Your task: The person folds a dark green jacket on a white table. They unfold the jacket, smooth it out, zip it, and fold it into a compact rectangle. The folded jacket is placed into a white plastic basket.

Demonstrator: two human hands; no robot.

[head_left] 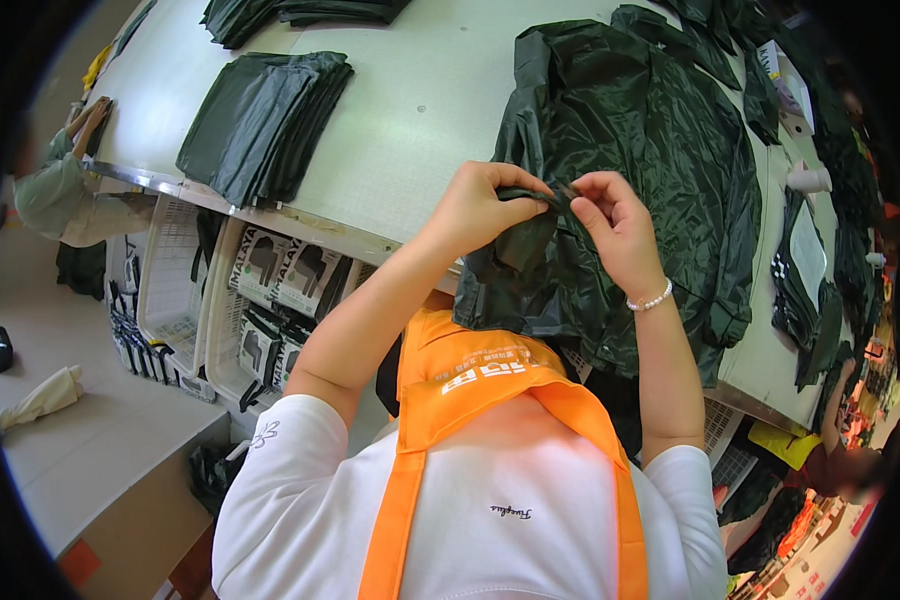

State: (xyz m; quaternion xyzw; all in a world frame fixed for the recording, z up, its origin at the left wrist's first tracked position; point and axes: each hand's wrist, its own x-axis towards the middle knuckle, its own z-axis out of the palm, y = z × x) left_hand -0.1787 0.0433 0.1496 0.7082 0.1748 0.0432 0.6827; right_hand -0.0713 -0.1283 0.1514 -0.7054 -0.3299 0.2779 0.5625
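Note:
A dark green jacket (pixel 650 150) of thin, shiny cloth lies spread and wrinkled on the table, its lower part hanging over the near edge. My left hand (pixel 490 205) pinches a fold of it between thumb and fingers, lifted a little above the rest. Close by on the right, my right hand (pixel 615 225) is closed in a pinch at the same strip of cloth. The fingertips of both hands nearly meet; exactly which part of the jacket they grip is too small to make out.
The pale table (pixel 410 110) bears a stack of folded dark green garments (pixel 265 125) at the left. More dark cloth and a white box (pixel 785 85) lie at the right. White baskets (pixel 177 290) with packaged goods stand below. Another person (pixel 55 200) works at the far left.

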